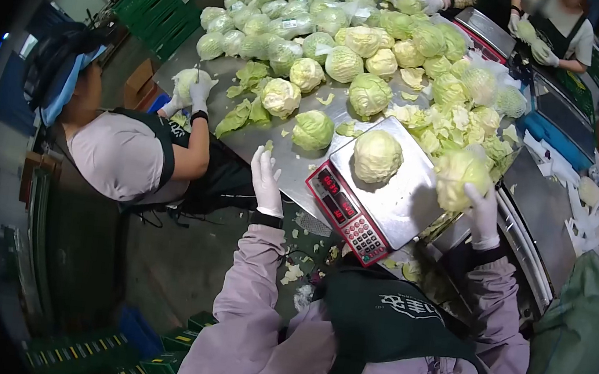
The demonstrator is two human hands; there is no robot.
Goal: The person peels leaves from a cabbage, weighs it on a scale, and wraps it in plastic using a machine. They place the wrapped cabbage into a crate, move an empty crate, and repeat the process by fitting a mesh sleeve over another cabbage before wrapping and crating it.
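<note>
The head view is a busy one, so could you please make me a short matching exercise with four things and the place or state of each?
1. Right hand
2. Scale
3. Stacked crates
4. Left hand

A. Green, toward the upper left
B. Raised and open, left of the scale
C. Gripping a blurred cabbage
D. Bearing a single cabbage

Pairs: 1-C, 2-D, 3-A, 4-B
</note>
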